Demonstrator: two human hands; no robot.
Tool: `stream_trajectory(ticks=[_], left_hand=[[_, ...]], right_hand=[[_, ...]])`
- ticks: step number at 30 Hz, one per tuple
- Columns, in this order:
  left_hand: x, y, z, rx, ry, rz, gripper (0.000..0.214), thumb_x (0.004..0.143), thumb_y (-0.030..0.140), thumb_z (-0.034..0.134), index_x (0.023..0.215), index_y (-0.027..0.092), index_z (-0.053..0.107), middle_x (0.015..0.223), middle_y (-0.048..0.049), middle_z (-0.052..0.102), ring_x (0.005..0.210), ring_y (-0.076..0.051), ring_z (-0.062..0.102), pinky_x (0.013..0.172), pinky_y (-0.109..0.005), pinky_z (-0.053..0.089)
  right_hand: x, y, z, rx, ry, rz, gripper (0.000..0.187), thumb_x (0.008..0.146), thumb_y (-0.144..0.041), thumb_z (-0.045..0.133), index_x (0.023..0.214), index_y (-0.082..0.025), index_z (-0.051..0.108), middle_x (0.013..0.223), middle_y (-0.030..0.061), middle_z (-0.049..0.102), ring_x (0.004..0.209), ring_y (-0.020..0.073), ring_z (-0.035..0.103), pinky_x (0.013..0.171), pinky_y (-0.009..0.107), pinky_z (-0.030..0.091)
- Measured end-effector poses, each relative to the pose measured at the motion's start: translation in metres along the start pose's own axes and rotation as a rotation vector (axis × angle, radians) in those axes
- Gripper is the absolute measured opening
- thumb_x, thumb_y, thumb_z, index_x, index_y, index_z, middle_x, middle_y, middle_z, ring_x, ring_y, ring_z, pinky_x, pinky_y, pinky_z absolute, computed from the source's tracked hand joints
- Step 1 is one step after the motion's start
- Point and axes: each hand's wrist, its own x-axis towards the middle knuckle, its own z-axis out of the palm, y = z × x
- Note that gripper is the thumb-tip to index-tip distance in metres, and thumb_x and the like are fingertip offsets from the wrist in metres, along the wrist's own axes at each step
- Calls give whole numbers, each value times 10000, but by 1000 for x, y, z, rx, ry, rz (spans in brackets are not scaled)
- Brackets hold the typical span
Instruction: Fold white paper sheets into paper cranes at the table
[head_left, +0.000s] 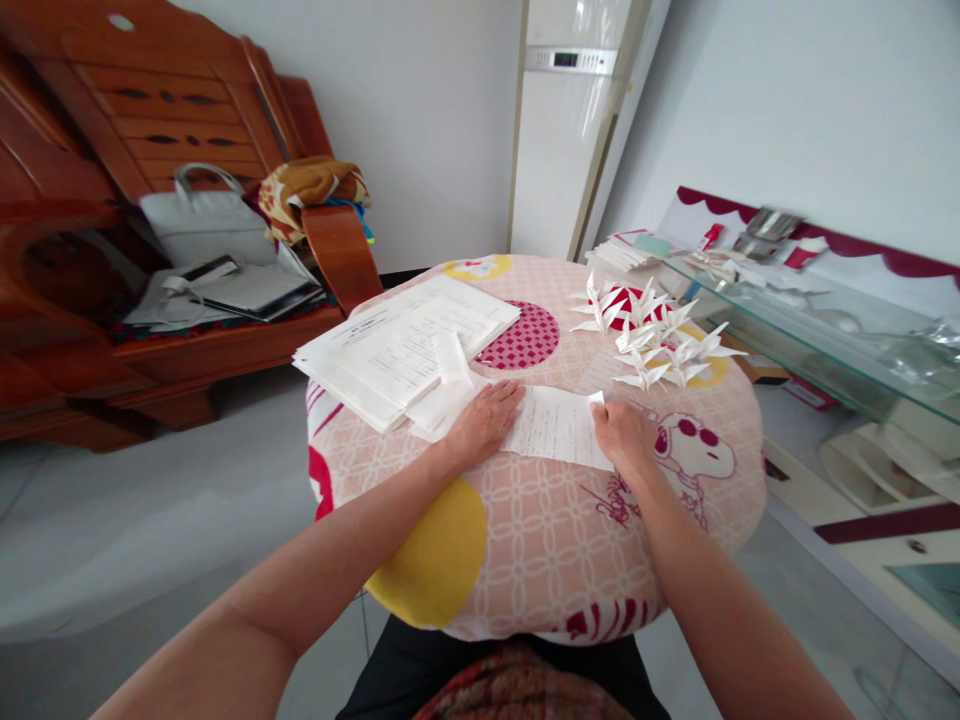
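Observation:
A white printed sheet of paper [553,427] lies flat on the round table [540,540], which has a pink patterned cloth. My left hand [485,421] rests flat on the sheet's left end, fingers stretched out. At the sheet's right end my right hand [624,436] has its fingers curled over the edge, where a small corner is turned up. A stack of printed papers [405,345] and a few cut paper strips [453,360] lie just beyond my left hand. Several folded white paper cranes [656,340] sit at the far right of the table.
A wooden bench [150,250] at the left holds a white handbag [204,220], papers and a folded blanket [309,190]. A glass-topped cabinet [825,320] with small items runs along the right. A tall white appliance [559,130] stands in the far corner.

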Motion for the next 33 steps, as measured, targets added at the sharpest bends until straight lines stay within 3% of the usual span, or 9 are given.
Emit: stream_trajectory(ticks=[10, 19, 33], left_hand=[[0, 2, -4, 17, -6, 1, 481, 1004, 231, 290, 1426, 104, 483, 1510, -151, 480, 1423, -234, 425, 1214, -424, 300], [1, 1, -1, 35, -4, 3, 487, 1007, 238, 274, 1434, 117, 476, 1506, -131, 491, 1424, -230, 423, 1210, -428, 309], [1, -1, 0, 22, 1, 6, 479, 1011, 244, 278, 1430, 128, 480, 1508, -124, 490, 1427, -221, 418, 1214, -420, 298]], right_hand=[[-9, -4, 6, -17, 29, -12, 437, 1005, -247, 352, 1057, -44, 735, 1033, 255, 728, 1018, 295, 707, 868, 356, 497], [-20, 2, 2, -7, 17, 19, 510, 1014, -408, 351, 1025, -88, 748, 1032, 218, 737, 991, 323, 704, 832, 378, 503], [-28, 4, 10, -46, 46, -18, 408, 988, -268, 383, 1000, -95, 752, 1010, 203, 743, 962, 326, 711, 798, 389, 510]])
